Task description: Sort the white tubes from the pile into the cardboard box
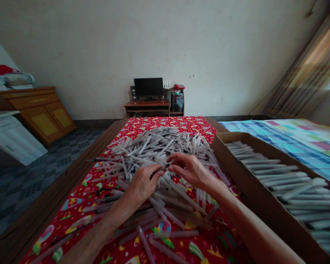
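Small dark piece (167, 165) mostly hidden by fingertips, shape unclear; brown cardboard box (233, 170) cut off, right of the loose heap of slim translucent whitish plastic tubes (154, 145). Both hands over the heap's near part: left hand (141, 183) curled, thumb and forefinger pinching the piece; right hand (189, 170) half-curled, fingertips at it, can't tell whether gripping.

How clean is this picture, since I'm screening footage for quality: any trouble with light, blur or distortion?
Head view: dim overall, brightest by the curtain at right; head view: wide-angle stretch tilts the wooden cabinet, and the near end of the box looks soft; same head view: the dark piece between the left hand and right hand is too small to identify.
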Demonstrator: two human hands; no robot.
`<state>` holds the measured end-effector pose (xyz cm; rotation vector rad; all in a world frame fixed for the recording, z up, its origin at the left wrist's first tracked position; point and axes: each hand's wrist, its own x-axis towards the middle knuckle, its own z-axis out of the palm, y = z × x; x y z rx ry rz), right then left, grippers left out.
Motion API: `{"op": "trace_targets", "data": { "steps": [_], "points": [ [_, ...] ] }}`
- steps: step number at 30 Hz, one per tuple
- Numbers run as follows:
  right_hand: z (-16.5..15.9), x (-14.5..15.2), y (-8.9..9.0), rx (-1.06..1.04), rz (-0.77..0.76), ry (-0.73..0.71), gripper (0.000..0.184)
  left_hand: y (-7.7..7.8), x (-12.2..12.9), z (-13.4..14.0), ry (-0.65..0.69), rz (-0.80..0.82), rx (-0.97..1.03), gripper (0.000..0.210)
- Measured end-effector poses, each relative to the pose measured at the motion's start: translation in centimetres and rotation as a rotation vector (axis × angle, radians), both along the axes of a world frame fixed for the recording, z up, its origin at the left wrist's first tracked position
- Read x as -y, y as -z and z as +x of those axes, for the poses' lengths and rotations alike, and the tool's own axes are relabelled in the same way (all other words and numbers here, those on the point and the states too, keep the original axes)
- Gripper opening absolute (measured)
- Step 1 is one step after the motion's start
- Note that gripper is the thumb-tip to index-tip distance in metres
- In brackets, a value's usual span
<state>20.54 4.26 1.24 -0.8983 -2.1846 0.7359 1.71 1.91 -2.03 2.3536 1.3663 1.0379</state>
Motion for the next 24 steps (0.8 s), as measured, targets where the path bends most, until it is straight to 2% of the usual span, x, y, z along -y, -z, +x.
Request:
{"op": "trace_targets", "data": {
  "steps": [3, 6, 9, 13, 17, 20, 24],
  "points": [
    [-0.1, 0.0, 0.2, 0.034, 0.078, 0.028, 0.010, 0.1, 0.0, 0.0, 0.017, -0.014, -0.004, 0.018],
    [-0.5, 0.0, 0.8, 0.085, 0.144, 0.059, 0.022, 0.2, 0.0, -0.1, 0.026, -0.017, -0.010, 0.018],
    [-0.6, -0.1, 1.0, 0.077, 0.102, 0.099, 0.034, 0.2, -0.1, -0.1, 0.017, -0.015, -0.008, 0.018],
    [-0.3, -0.2, 0.4, -0.029, -0.025, 0.024, 0.023, 0.1, 0.0, -0.1, -0.014, -0.014, -0.001, 0.018],
    [-0.2, -0.1, 0.1, -0.004, 0.059, 0.008, 0.011, 0.0, 0.0, -0.1, 0.004, -0.001, -0.010, 0.019],
    [-0.4, 0.1, 0.4, 0.070, 0.150, 0.066, 0.014, 0.1, 0.1, 0.0, 0.017, -0.022, -0.011, 0.020],
    [-0.7, 0.3, 0.6, 0.112, 0.146, 0.113, 0.027, 0.0, 0.1, 0.0, 0.036, -0.035, 0.017, 0.020]
  ]
}}
